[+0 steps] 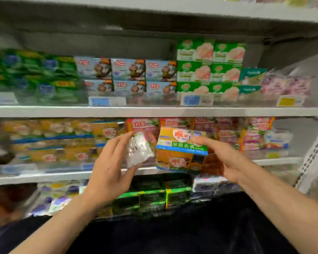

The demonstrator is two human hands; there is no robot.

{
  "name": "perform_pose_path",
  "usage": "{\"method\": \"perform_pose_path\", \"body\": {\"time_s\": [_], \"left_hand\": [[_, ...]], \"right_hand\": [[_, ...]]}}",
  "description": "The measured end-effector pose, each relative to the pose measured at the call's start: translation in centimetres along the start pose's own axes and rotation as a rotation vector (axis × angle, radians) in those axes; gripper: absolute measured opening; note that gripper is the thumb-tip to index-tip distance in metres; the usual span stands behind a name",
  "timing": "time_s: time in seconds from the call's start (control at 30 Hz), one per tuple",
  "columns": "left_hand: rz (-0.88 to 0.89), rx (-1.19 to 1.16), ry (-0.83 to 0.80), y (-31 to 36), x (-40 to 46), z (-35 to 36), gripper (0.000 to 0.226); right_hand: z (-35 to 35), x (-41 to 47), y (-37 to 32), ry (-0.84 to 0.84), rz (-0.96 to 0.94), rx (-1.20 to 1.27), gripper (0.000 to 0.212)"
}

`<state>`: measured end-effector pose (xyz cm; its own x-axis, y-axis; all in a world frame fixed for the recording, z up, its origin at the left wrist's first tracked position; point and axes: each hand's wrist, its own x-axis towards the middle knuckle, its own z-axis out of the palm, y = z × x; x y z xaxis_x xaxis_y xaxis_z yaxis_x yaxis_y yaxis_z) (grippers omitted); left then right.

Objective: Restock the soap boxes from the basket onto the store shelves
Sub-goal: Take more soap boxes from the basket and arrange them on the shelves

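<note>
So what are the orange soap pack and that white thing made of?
Orange soap pack: apparently printed cardboard boxes under glossy film, judging by square edges and sheen. White packet: looks like thin crinkled plastic, translucent with glints; contents unclear through blur.

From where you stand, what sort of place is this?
Most likely a shop's soap aisle: tiered shelves stacked with packaged soap, price tags on the shelf edges, and a right hand holding an orange soap pack.

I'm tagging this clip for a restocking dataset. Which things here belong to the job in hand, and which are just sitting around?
In the job:
- orange soap pack, held by the right hand
- white packet, held by the left hand
- middle shelf, with matching orange packs

Just there:
- green-and-pink boxes
- monkey boxes
- price tags
- green packs below
</note>
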<state>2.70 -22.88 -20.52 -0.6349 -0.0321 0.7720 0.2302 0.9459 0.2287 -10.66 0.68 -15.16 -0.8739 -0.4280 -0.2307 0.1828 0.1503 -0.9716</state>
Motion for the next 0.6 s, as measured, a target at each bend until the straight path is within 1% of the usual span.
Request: {"method": "perform_pose_path", "body": {"time_s": [0.03, 0.13, 0.23, 0.33, 0.37, 0.43, 0.5, 0.6], "left_hand": [[-0.024, 0.027, -0.001, -0.9, -1.0, -1.1, 0.067], [-0.104, 0.102, 0.003, -3.6, -3.9, -3.9, 0.069], [-0.201, 0.184, 0.026, -5.1, -5.9, -6.5, 0.075], [-0.28, 0.268, 0.077, -6.2, -7.4, -9.0, 0.072], [-0.312, 0.293, 0.096, -6.7, -7.9, -9.8, 0.072], [-0.399, 0.348, 0.131, -8.1, -9.2, -11.2, 0.071], [-0.518, 0.391, 0.146, -9.4, -10.3, -12.4, 0.076], [-0.612, 0.42, 0.187, -11.4, -11.0, -13.6, 0.079]], "right_hand": [[1.7, 0.7, 0.3, -0.025, 0.015, -0.002, 0.059], [6.6, 2.2, 1.0, -0.093, 0.07, -0.031, 0.053], [10.9, 3.1, 1.5, -0.155, 0.12, -0.048, 0.058], [15.0, 3.5, 2.0, -0.195, 0.135, -0.046, 0.046], [16.3, 3.6, 2.1, -0.215, 0.133, -0.044, 0.045], [18.8, 3.9, 2.6, -0.255, 0.144, -0.053, 0.052], [21.1, 4.1, 2.9, -0.272, 0.172, -0.058, 0.058], [24.4, 4.2, 3.0, -0.298, 0.196, -0.039, 0.059]]}}
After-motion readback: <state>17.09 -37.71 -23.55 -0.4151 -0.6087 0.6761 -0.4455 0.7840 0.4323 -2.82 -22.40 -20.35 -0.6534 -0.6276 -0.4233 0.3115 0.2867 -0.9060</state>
